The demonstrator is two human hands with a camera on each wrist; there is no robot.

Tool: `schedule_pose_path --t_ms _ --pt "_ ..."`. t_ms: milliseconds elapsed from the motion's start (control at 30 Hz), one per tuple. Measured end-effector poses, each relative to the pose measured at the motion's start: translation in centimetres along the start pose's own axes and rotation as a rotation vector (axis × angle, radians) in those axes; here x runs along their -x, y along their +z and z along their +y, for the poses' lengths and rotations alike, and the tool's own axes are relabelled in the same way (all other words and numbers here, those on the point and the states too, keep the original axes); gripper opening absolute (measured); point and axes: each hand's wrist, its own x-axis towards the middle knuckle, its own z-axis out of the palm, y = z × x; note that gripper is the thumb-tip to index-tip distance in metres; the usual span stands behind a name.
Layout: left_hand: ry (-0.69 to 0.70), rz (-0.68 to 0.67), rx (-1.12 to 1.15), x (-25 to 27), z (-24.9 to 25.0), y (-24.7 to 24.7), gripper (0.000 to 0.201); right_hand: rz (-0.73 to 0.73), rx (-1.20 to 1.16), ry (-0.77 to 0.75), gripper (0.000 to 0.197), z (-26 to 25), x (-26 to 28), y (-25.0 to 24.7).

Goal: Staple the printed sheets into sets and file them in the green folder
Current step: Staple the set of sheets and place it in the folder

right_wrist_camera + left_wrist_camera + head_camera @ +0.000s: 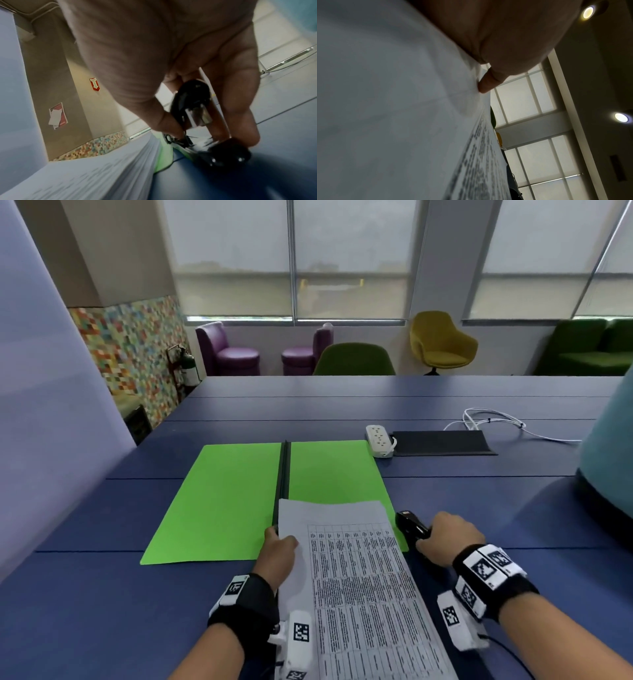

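The green folder lies open on the blue table, its dark spine running away from me. Printed sheets overlap the folder's near right corner. My left hand pinches their upper left margin, thumb on top. My right hand grips the black stapler just right of the sheets. In the right wrist view the stapler is open, its base on the table beside the sheets and the folder's edge.
A white power strip and a dark mat lie behind the folder to the right, with a white cable further back. A teal chair back stands at the right edge. Chairs and windows fill the far side.
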Motion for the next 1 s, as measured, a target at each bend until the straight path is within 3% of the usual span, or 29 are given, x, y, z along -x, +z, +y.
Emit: schedule_pose_path --t_ms 133,233,333,467,633,833,1000 --pt "0.082 -0.085 -0.063 0.5 -0.3 -0.4 0.058 0.042 0.051 0.029 0.041 -0.4 0.1 -1.0" --pt "0.140 -0.142 -0.082 -0.1 -0.8 -0.9 0.074 0.104 -0.044 -0.138 0.044 -2.0 1.0 -1.2" --pt "0.177 -0.194 -0.082 0.4 -0.3 -1.2 0.073 0.114 -0.225 -0.293 0.054 -5.0 2.3 -1.5" --pt "0.191 -0.227 -0.089 1.5 0.1 -1.1 0.069 -0.002 -0.413 -0.419 0.050 -9.4 3.0 -1.4" --pt "0.165 -0.094 -0.118 2.4 0.0 -0.5 0.042 -0.202 -0.433 -0.455 0.059 -12.6 1.9 2.2" --pt "0.234 0.000 -0.218 2.1 -0.4 -0.9 0.036 -0.151 -0.380 -0.464 0.067 -12.8 0.9 4.9" --pt "0.234 0.062 -0.193 1.8 -0.8 -1.0 0.041 -0.139 -0.337 -0.470 0.060 -13.2 0.5 4.8"
